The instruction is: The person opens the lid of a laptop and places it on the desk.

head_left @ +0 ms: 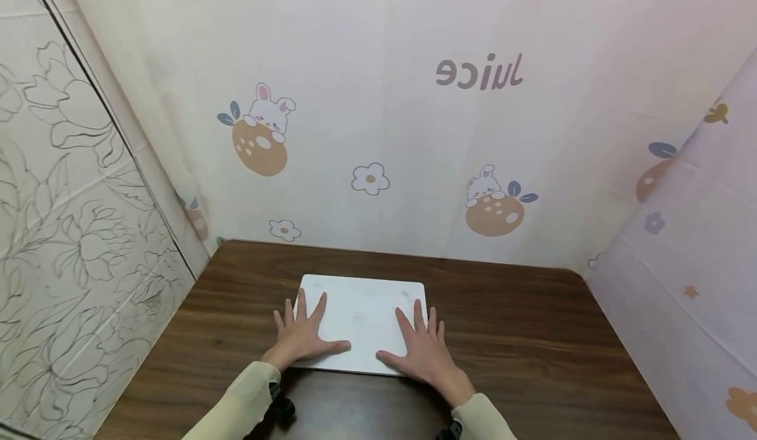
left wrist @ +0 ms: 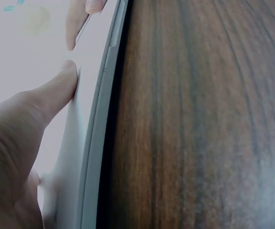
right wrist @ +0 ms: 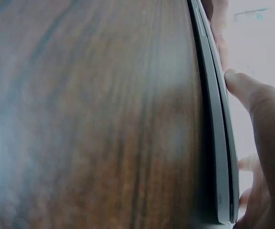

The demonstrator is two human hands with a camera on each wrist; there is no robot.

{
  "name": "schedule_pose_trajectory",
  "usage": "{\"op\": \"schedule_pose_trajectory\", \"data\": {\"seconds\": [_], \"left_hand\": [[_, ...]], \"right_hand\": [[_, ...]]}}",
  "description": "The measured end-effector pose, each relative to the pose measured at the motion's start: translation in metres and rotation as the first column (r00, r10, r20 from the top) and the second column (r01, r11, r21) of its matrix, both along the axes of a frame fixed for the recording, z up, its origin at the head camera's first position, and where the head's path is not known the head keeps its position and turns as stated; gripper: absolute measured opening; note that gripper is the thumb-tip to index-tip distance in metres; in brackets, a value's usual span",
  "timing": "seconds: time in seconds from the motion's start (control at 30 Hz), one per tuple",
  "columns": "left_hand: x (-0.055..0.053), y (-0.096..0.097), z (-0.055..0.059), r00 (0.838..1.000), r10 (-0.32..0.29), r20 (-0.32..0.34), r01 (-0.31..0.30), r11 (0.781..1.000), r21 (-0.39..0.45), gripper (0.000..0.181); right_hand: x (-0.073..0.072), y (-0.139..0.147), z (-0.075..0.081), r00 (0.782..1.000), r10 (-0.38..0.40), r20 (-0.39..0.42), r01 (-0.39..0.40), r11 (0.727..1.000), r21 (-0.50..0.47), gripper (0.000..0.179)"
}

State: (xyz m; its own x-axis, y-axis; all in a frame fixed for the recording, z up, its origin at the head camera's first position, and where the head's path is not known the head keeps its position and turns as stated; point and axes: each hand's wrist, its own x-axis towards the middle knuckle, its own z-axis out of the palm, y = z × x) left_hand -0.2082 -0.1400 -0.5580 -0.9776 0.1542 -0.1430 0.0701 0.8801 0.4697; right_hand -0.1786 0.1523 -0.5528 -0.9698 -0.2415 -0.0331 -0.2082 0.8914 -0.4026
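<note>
White laptop [head_left: 363, 331], apparently closed, laid flat on wooden table [head_left: 532, 341]. Left hand [head_left: 303, 338] placed at the laptop's left side, right hand [head_left: 422, 354] at its right; fingers of both spread wide, nothing gripped. For steadying, pressure is probably best shared evenly, front seam [right wrist: 224, 124] left uncovered. Wrist cameras [head_left: 284, 410] are worn on the laptop's near side; it could be knocked by them. Beyond it, printed curtain [head_left: 378, 131] is hung.

- Left hand [head_left: 300, 339]: cropped at left, left wrist view.
- Right hand [head_left: 424, 352]: cropped at right, right wrist view.
- White laptop [head_left: 362, 345]: lid partly hidden by hands; central mark [head_left: 359, 318] indistinct.
- Tabletop [right wrist: 94, 124]: grain blurred, right wrist view.
- Sleeves [head_left: 236, 400]: cut off below, head view.
</note>
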Motion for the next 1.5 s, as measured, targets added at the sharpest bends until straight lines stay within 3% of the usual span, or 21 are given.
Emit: {"op": "schedule_pose_trajectory", "data": {"seconds": [0.4, 0.7, 1.0, 1.23, 1.5], "left_hand": [[0.006, 0.009, -0.003, 0.998, -0.06, -0.015, 0.06, 0.998, 0.01, 0.132], [0.012, 0.017, 0.005, 0.997, -0.07, -0.026, 0.07, 0.997, 0.021, 0.132], [0.013, 0.023, 0.0, 0.993, -0.095, -0.066, 0.1, 0.993, 0.068, 0.134], [0.013, 0.03, -0.001, 0.995, -0.087, -0.048, 0.087, 0.996, 0.007, 0.132], [0.016, 0.04, -0.001, 0.994, -0.095, -0.051, 0.095, 0.996, 0.001, 0.132]], "right_hand": [[0.005, 0.008, -0.002, 1.0, -0.009, 0.019, 0.008, 0.999, 0.032, 0.106], [0.01, 0.016, -0.002, 1.0, -0.01, 0.008, 0.009, 1.0, 0.027, 0.108], [0.012, 0.026, -0.003, 1.0, -0.009, 0.019, 0.009, 0.999, 0.045, 0.108], [0.014, 0.032, -0.002, 1.0, -0.016, 0.003, 0.016, 0.999, 0.046, 0.107], [0.022, 0.041, -0.002, 1.0, -0.029, 0.001, 0.029, 0.999, 0.032, 0.107]]}}
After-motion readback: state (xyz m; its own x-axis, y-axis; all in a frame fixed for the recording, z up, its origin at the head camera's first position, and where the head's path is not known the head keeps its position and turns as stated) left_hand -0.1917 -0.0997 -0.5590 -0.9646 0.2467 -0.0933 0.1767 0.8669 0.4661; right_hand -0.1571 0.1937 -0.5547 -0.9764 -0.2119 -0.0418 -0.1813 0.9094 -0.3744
